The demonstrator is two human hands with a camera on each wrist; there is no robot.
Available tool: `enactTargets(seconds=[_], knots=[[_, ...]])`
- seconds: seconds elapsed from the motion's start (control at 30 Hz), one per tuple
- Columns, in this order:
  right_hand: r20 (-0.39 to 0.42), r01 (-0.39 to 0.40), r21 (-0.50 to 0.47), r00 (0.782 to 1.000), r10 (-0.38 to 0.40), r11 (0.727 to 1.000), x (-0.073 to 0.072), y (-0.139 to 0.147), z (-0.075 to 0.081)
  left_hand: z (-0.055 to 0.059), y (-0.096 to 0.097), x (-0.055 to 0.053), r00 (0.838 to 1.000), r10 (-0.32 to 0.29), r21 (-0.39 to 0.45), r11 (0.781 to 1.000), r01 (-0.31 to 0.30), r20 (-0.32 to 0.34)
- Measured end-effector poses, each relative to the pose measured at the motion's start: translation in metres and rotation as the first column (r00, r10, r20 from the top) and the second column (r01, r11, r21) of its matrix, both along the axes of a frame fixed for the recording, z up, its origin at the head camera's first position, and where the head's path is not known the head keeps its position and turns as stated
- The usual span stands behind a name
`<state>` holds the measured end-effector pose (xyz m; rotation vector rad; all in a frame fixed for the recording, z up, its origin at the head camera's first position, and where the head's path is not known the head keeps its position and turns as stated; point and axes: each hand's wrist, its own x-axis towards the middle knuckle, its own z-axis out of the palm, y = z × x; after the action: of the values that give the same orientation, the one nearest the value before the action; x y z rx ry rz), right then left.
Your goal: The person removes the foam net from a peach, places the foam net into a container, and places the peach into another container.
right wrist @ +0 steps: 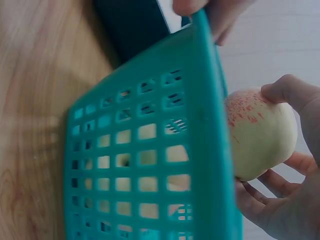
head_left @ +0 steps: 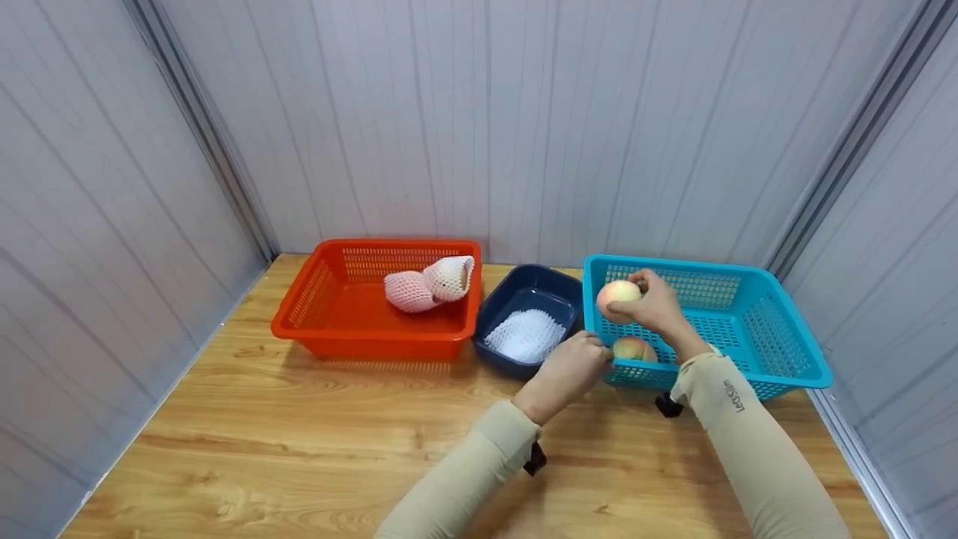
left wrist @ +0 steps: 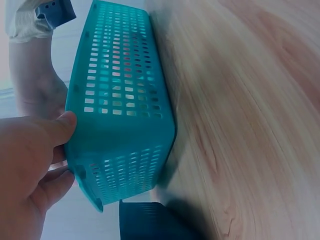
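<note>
My right hand (head_left: 660, 305) grips a pale yellow peach (head_left: 617, 296) with a red blush, above the left end of the turquoise basket (head_left: 673, 262). In the right wrist view, fingers and thumb curl round the peach (right wrist: 262, 137) just above the basket's rim. My left hand (head_left: 570, 367) pinches the near left corner of that rim. The left wrist view shows its thumb on one side of the rim and its fingers on the other. A second peach (head_left: 633, 347) lies inside the basket below my right hand, partly behind the near wall.
Left of the turquoise basket stands a dark blue basin (head_left: 537, 278) with white foam netting (head_left: 525, 335) in it. Further left, an orange-red basket (head_left: 329, 318) holds two net-wrapped items, one in a pink foam net (head_left: 409, 292), one in a whitish net (head_left: 447, 278). Wall panels (head_left: 449, 127) enclose the wooden table (head_left: 299, 442).
</note>
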<state>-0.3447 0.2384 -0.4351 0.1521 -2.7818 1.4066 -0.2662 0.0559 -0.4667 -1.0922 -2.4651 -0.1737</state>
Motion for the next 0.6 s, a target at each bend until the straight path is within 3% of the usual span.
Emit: enactTargets(seconds=[0.27, 0.47, 0.6], knots=[[0.026, -0.008, 0.017, 1.000, 0.008, 1.000, -0.006, -0.001, -0.018, -0.001, 0.000, 0.001, 1.000, 0.020, 0.015, 1.000, -0.020, 0.020], [0.065, -0.024, 0.074, 0.998, 0.019, 0.997, -0.007, -0.001, -0.028, -0.003, -0.001, 0.003, 0.997, 0.022, 0.027, 0.999, -0.024, 0.079], [0.058, -0.013, 0.097, 0.998, 0.007, 0.995, -0.010, 0.000, -0.031, -0.003, 0.000, 0.003, 0.996, 0.012, 0.076, 0.997, -0.019, 0.084]])
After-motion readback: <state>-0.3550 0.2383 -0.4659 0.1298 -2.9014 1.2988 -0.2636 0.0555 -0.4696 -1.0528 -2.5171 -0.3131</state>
